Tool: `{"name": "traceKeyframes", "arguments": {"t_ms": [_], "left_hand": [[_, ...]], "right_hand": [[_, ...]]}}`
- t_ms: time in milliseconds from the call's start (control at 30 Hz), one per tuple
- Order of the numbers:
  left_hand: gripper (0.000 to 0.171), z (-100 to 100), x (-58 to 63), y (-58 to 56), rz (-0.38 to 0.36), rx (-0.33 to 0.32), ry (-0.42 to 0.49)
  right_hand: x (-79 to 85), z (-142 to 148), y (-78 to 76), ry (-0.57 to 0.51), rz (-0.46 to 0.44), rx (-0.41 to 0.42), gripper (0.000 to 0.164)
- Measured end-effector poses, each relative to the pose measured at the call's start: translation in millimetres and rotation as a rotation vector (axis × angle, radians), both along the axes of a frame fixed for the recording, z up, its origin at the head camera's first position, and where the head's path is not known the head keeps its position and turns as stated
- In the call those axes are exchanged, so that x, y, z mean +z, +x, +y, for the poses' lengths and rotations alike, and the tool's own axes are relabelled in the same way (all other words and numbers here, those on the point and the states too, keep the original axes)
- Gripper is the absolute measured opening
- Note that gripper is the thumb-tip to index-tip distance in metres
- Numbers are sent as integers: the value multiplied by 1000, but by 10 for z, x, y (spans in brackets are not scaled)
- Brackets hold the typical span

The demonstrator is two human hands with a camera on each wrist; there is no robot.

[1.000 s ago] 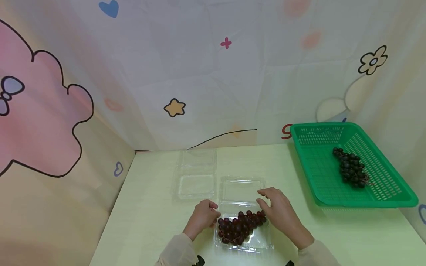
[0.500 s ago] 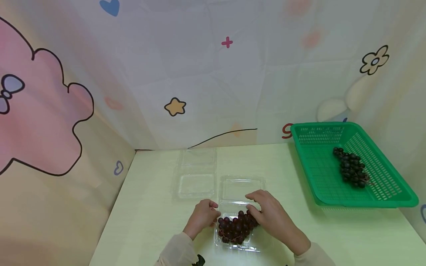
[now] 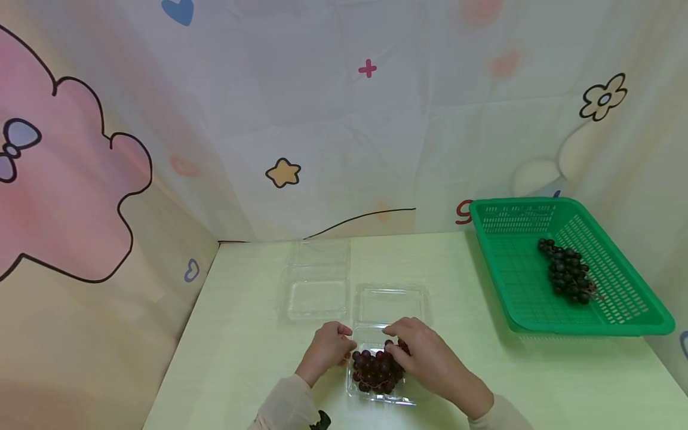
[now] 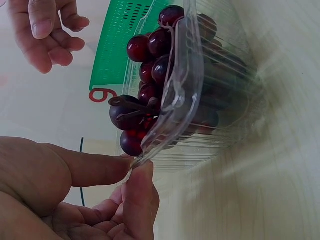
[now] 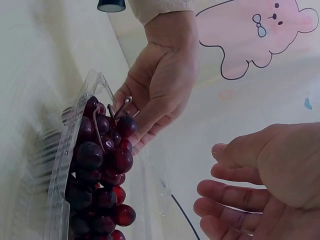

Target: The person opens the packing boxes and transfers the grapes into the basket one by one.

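A bunch of dark red grapes (image 3: 372, 371) lies in the base of a clear plastic clamshell container (image 3: 384, 400), whose lid (image 3: 391, 304) is folded back away from me. My left hand (image 3: 323, 353) pinches the container's left rim between thumb and fingertip, plain in the left wrist view (image 4: 187, 80). Over the right part of the grapes hovers my right hand (image 3: 430, 361), its fingers relaxed. In the right wrist view that hand (image 5: 260, 185) stands apart from the grapes (image 5: 102, 165) and holds nothing. It hides the container's right side in the head view.
A second clear container (image 3: 318, 300) stands unfolded behind on the left. At the right is a green plastic basket (image 3: 516, 298) with another bunch of dark grapes (image 3: 568, 272) in it. A patterned cloth (image 3: 344, 119) rises along the table's back edge.
My right hand has moved left and slightly down, from the container's right edge to over the grapes. The left hand has stayed at the left rim.
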State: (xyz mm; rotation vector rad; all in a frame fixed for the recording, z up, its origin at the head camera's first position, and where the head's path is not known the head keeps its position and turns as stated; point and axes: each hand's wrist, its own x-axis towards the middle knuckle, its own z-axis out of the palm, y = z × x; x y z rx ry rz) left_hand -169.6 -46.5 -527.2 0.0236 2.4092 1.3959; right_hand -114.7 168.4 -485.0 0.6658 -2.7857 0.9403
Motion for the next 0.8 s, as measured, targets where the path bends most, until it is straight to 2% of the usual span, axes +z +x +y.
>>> {"name": "traceKeyframes", "arguments": {"t_ms": [267,800], "left_hand": [[20,-6,-6,-6,-5,2,-22],[19,-14,-5,-2,-12,8,0]], "right_hand": [[-40,-89,20,53,54,88,18],[-82,-250,43,82,-24,155,20]]}}
